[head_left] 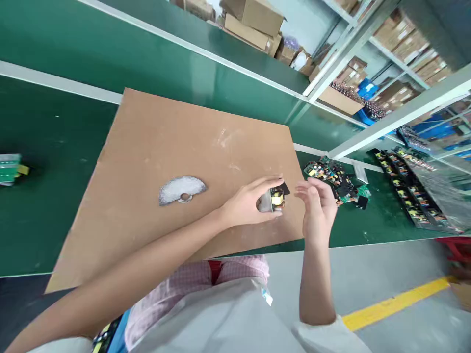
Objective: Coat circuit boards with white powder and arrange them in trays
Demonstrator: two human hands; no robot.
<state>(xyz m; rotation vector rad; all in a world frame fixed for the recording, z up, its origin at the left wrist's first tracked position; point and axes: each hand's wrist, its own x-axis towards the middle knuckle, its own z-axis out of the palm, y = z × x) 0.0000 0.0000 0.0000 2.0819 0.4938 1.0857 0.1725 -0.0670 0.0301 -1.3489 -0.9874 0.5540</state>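
My left hand (247,203) is curled around a small circuit board (275,197) with a yellow-taped transformer and a grey capacitor, and holds it just above the right part of a brown board (154,147). My right hand (317,205) hovers a few centimetres to the right of it, fingers loosely spread and bent, holding nothing. A grey half-round scorch mark (181,189) with a hole marks the brown board to the left of my hands.
A pile of similar circuit boards (335,179) lies on the green bench (44,206) right of the brown board. Rows of boards (406,189) sit further right under a metal rack. A green part (10,169) lies far left. Cardboard boxes (253,22) stand behind.
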